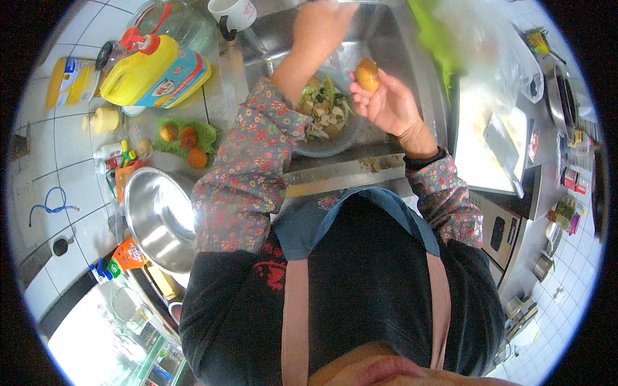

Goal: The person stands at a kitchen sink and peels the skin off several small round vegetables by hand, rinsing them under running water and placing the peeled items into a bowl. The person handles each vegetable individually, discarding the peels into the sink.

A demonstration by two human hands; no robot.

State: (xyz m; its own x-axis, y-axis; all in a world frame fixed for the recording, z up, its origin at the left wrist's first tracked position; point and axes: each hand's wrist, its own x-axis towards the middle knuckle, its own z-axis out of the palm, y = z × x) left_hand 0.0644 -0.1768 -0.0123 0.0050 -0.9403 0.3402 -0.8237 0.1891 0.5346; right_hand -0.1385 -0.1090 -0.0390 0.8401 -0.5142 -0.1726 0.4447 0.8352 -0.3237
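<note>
My right hand [386, 103] holds a wet, oval, golden-brown fruit or vegetable [368, 75] between thumb and fingers, above the right side of the sink. My left hand [322, 24] reaches to the far edge of the metal sink [398, 58]. Its fingertips are blurred and run to the picture's top rim, so what they touch is hidden. Below both hands a round basin [321, 150] stands in the sink, with pale peelings and green leafy scraps [326, 108] in it. My left forearm covers part of that basin.
Left of the sink, round orange-brown pieces [188, 138] lie on a green cloth [166, 126]. A yellow jug [145, 72], a mug [236, 13] and a steel bowl [159, 217] stand there. At right, a cleaver [502, 144] rests on a white cutting board [466, 166], beside a plastic bag [487, 62].
</note>
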